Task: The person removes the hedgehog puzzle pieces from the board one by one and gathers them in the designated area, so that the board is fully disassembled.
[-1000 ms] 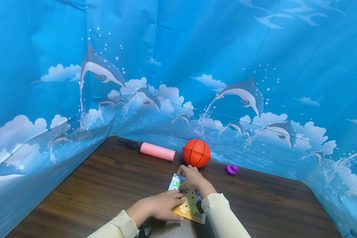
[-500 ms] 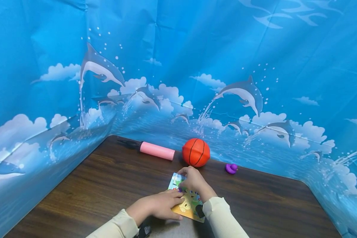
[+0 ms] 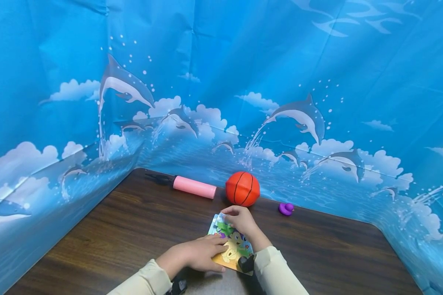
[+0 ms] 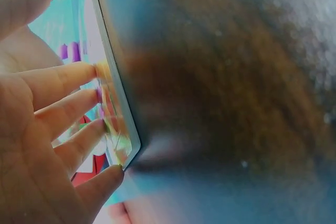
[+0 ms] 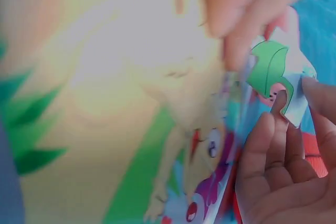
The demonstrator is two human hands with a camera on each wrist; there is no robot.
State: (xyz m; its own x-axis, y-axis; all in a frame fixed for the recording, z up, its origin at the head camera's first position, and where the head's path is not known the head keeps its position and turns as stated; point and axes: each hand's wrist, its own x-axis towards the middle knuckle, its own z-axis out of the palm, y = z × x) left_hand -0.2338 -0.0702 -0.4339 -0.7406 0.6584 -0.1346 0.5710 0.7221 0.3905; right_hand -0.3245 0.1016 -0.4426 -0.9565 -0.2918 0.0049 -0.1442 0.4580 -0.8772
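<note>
A cartoon jigsaw puzzle (image 3: pixel 230 255) lies on the dark wooden table between both hands. My left hand (image 3: pixel 197 254) rests on its left side, fingers extended; in the left wrist view those fingertips (image 4: pixel 86 72) touch the puzzle's face near its edge. At the puzzle's far end, my right hand (image 3: pixel 243 223) pinches a loose jigsaw piece (image 5: pixel 271 66) between thumb and fingers. That piece carries a green leaf print on pale blue and stands tilted up from the puzzle in the right wrist view. Blurred left fingers (image 5: pixel 247 19) show beside it there.
Just beyond the right hand sits an orange basketball-patterned ball (image 3: pixel 243 188). A pink hand pump (image 3: pixel 194 187) with a black end lies to its left, and a purple rubber duck (image 3: pixel 286 209) to its right. A blue dolphin-print curtain (image 3: pixel 206 82) borders the table (image 3: pixel 133 229).
The right hand has shifted slightly right, with the piece now showing at its fingertips and more of the puzzle's picture visible. The left hand has stayed nearly still.
</note>
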